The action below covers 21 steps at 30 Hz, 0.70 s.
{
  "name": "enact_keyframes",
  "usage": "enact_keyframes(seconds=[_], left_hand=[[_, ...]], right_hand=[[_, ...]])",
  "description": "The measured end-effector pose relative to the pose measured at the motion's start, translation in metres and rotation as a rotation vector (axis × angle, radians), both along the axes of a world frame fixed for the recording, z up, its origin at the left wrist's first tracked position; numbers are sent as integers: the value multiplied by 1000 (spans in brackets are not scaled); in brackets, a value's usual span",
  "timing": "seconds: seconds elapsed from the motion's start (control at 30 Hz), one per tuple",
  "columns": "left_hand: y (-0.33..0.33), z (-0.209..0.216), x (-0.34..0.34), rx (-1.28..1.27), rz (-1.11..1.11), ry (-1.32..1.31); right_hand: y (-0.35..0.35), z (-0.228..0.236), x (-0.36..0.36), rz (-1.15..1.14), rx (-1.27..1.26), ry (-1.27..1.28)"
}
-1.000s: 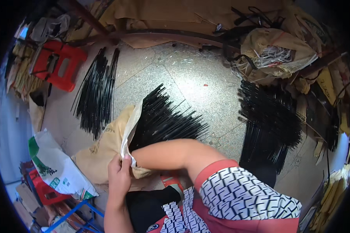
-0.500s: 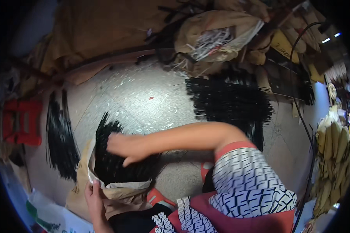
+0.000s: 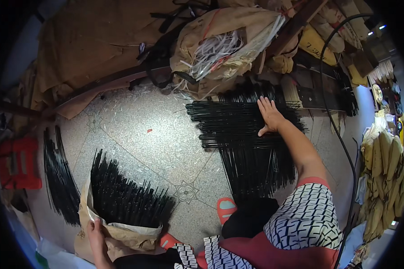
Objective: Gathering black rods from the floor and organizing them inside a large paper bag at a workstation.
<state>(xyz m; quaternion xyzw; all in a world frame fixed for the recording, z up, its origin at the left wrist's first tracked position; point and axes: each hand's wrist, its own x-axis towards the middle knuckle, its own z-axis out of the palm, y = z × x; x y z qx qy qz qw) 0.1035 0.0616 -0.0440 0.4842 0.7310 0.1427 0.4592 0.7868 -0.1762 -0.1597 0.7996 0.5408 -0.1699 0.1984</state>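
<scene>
My left hand (image 3: pixel 95 229) grips the rim of a brown paper sack (image 3: pixel 121 234) at the lower left, fingers closed on its edge. Thin black rods (image 3: pixel 125 195) stand packed inside the sack, their ends poking out of its mouth. At the right, my right hand (image 3: pixel 270 117) lies with fingers spread on a pile of black rods (image 3: pixel 229 119) stacked crosswise. Its palm touches the top layer and nothing is closed in its fingers. Under that layer, more black rods (image 3: pixel 256 168) run toward my feet.
Another bundle of black rods (image 3: pixel 58 179) lies on the floor beside a red plastic stool (image 3: pixel 20 163). An open sack of white strips (image 3: pixel 217 51) stands at the back. A black cable (image 3: pixel 324 85) hangs at the right, near brown bundles (image 3: pixel 383 170). Small scraps litter the tiles (image 3: pixel 143 148).
My right hand has moved from above the sack to the crosswise pile at the right. My left hand keeps its hold on the sack rim. The view has shifted somewhat.
</scene>
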Motion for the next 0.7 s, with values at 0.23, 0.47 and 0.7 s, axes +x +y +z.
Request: enact_keyframes(seconds=[0.23, 0.47, 0.7], left_hand=[[-2, 13, 18, -67, -47, 84], [0, 10, 14, -88, -51, 78], [3, 6, 17, -82, -30, 82]], right_hand=[[-10, -21, -13, 14, 199, 120], [-2, 6, -41, -104, 28, 113], [-19, 3, -71, -136, -16, 114]])
